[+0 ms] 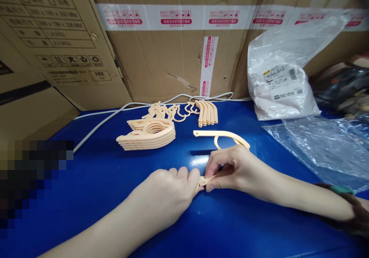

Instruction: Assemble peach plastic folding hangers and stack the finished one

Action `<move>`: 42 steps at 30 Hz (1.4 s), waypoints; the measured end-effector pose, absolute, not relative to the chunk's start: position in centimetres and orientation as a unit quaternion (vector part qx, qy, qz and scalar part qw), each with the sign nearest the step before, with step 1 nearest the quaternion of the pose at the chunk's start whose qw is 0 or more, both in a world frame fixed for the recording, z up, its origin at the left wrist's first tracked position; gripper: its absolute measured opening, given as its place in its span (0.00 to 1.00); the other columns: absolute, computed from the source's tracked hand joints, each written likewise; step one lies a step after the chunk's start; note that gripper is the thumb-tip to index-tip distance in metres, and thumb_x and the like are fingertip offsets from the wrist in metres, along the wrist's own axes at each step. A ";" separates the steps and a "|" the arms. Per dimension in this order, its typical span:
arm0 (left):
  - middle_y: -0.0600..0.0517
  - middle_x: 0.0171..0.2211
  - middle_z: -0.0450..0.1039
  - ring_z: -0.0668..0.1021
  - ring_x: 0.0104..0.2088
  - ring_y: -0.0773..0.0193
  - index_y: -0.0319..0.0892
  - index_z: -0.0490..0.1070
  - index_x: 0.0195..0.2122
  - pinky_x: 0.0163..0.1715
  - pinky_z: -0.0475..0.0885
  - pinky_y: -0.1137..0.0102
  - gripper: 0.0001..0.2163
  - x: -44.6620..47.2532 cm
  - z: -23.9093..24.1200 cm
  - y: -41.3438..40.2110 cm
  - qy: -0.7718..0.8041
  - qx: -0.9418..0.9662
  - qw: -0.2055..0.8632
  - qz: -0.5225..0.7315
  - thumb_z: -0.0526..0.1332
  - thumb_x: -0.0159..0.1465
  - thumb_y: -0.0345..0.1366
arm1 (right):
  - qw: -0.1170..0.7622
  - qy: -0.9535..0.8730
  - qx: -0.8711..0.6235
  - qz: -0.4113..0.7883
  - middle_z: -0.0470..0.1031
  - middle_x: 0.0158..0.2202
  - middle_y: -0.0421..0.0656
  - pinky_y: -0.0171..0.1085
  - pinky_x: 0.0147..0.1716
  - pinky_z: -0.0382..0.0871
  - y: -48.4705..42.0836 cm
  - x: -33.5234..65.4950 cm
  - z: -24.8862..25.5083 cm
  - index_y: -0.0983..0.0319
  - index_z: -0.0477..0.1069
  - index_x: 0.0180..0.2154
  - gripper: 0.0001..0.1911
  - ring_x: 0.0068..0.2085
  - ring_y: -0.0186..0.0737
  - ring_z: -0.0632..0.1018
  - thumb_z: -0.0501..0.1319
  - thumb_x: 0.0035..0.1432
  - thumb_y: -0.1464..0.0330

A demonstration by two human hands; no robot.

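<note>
Both my hands meet over the blue table (121, 196) on one peach plastic hanger piece (221, 135). My left hand (170, 192) is curled into a fist at the piece's near end. My right hand (233, 169) pinches the same end from the other side; the curved arm of the piece sticks out beyond its knuckles. A stack of finished peach hangers (150, 133) lies further back to the left. Behind it sits a row of loose peach hanger parts (206, 114).
Large cardboard boxes (173, 58) wall off the back and left. A white cable (109, 115) runs along their foot. A white plastic bag (279, 85) with a label stands at the back right, and clear plastic film (325, 146) lies in front of it.
</note>
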State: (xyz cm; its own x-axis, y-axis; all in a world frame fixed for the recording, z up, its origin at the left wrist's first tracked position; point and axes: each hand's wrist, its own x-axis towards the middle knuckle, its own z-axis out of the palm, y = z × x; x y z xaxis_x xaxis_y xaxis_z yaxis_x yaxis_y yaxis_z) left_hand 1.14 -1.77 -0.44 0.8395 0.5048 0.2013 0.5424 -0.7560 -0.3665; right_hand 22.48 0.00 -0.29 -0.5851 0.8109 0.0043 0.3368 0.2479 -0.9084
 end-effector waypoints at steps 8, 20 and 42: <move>0.58 0.22 0.72 0.75 0.17 0.60 0.44 0.62 0.28 0.16 0.43 0.67 0.10 1.3 1.4 -1.5 -0.315 -0.948 0.031 0.042 0.58 0.67 0.37 | 0.206 -0.789 -0.367 0.449 0.77 0.31 0.43 0.32 0.28 0.68 0.0 22.6 1.0 0.65 0.75 0.32 0.13 0.31 0.37 0.76 0.66 0.57 0.60; 0.56 0.24 0.74 0.75 0.18 0.59 0.44 0.65 0.33 0.17 0.44 0.68 0.08 1.3 1.7 -2.2 -0.361 -0.929 -0.024 0.080 0.52 0.70 0.37 | 0.202 -0.862 -0.327 0.329 0.74 0.31 0.38 0.29 0.28 0.62 -0.3 22.5 1.0 0.64 0.71 0.34 0.04 0.31 0.31 0.72 0.66 0.58 0.72; 0.60 0.20 0.60 0.62 0.21 0.70 0.44 0.65 0.31 0.21 0.51 0.74 0.12 1.3 0.9 -1.1 -0.422 -0.834 -0.338 -0.109 0.53 0.69 0.44 | 0.190 -0.899 -0.304 0.250 0.72 0.34 0.40 0.31 0.30 0.61 -0.3 22.9 0.6 0.62 0.68 0.36 0.02 0.33 0.34 0.74 0.61 0.63 0.71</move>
